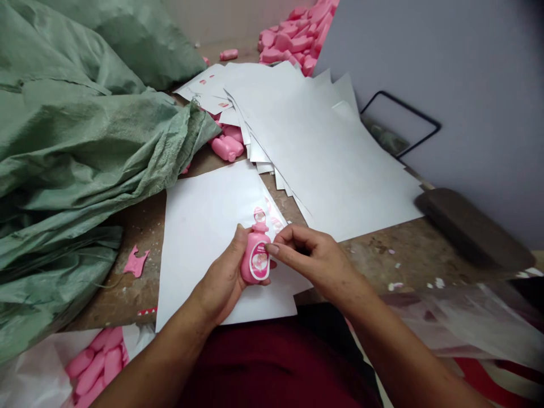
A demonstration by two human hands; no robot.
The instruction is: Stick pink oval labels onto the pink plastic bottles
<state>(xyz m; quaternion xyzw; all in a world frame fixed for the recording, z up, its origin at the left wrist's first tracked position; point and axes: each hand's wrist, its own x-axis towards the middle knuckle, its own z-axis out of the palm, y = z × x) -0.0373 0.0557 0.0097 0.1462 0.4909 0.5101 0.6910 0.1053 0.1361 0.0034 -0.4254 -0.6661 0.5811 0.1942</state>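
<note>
A small pink bottle point(257, 255) with an oval pink-and-white label stands out over a white sheet point(199, 226). My left hand point(225, 277) is wrapped round it from the left and below. At the label's upper right edge, the thumb of my right hand point(314, 255) touches or nearly touches the bottle, its fingers curled; whether they pinch anything is hidden. Just above the bottle's neck a small oval sticker point(259, 215) shows. Pink printed stickers point(276, 224) peek out at the right edge of the sheet.
Large white sheets point(323, 153) lie fanned behind. Green sacking point(85, 136) covers the left. Pink bottles point(229, 146) lie beside it, more are heaped point(293, 39) at the back and bagged point(100, 362) lower left. A dark block point(471, 229) sits right, near a grey panel point(459, 85).
</note>
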